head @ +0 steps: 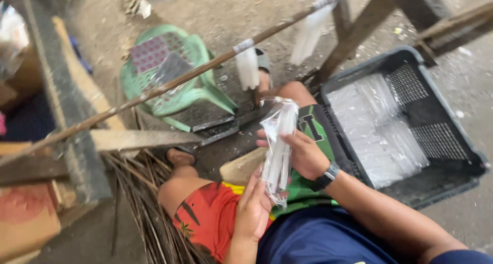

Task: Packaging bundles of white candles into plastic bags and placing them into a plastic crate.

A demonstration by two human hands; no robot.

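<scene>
A clear plastic bag of white candles (pixel 278 143) is held upright over the lap, near the middle of the scene. It is clasped from the right by the right hand (pixel 304 153), whose fingers are closed round the bag's middle, while its lower end is supported by the left hand (pixel 252 208), whose fingers lie flat against the plastic rather than curled round it. The bag appears filled, but its mouth at the top is blurred, so it cannot be told whether it has been sealed. To the right, a dark plastic crate (pixel 452 156) is seen to hold a layer of similar clear packets (pixel 377 130), which suggests that a good share of the packing is already done; much of the crate's floor is bare, so room is left for more. Farther off, white candles (pixel 247 69) are hung by their wicks from a slanted rod (pixel 154 92), with a second bunch (pixel 310 33) to the right, and these are judged to be not yet bagged. A green plastic chair (pixel 169 76) stands behind the rod on the far left.
</scene>
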